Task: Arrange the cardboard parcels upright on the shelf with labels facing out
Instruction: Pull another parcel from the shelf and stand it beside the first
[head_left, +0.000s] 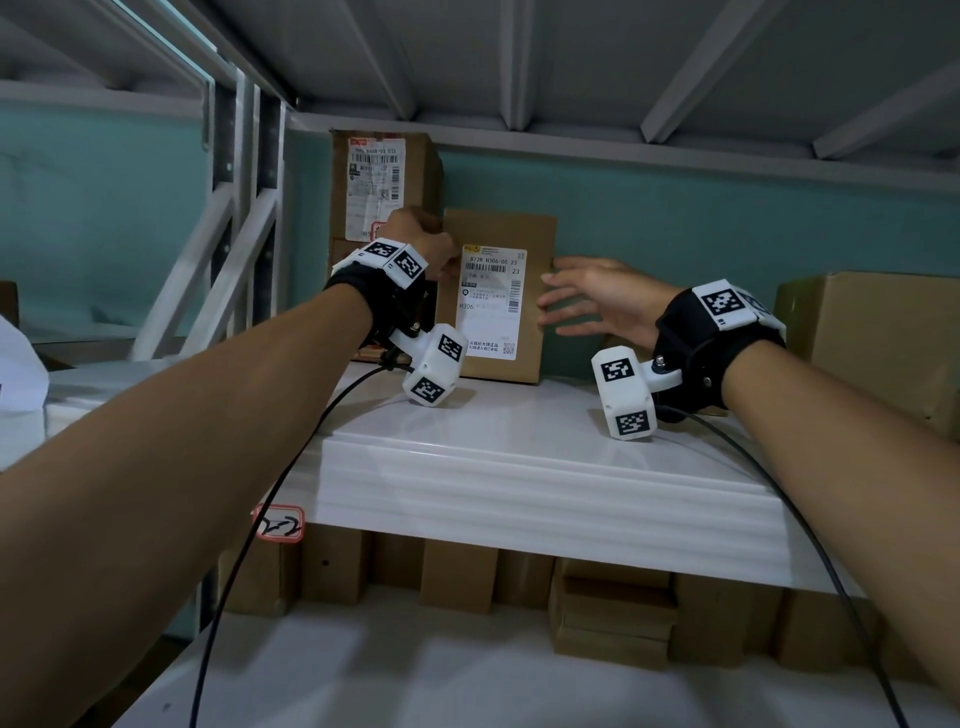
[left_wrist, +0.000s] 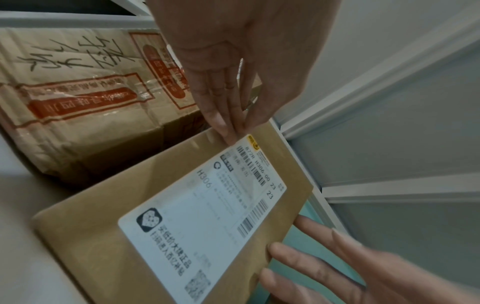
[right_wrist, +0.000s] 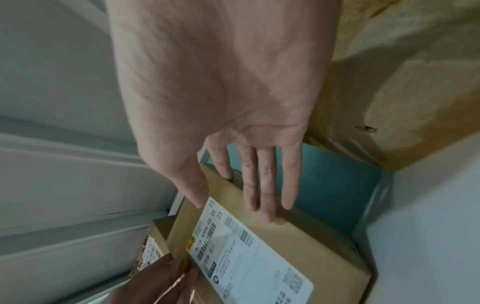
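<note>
A small brown cardboard parcel (head_left: 535, 244) stands upright on the white shelf (head_left: 519, 467), its white shipping label (head_left: 493, 301) facing out. My left hand (head_left: 449, 267) pinches its upper left edge; in the left wrist view the fingertips (left_wrist: 228, 131) lie at the label's corner. My right hand (head_left: 550, 296) is spread, with straight fingers (right_wrist: 265, 197) against the parcel's (right_wrist: 298, 242) right edge and the thumb on its front. Left of it, touching or nearly so, stands a taller parcel (head_left: 384, 192), also label out.
A large cardboard box (head_left: 872, 338) sits at the shelf's right end, with a gap of teal wall between it and the small parcel. Several parcels (head_left: 613, 613) line the shelf below. Metal uprights and braces (head_left: 228, 249) stand at left, and the upper shelf's underside hangs close overhead.
</note>
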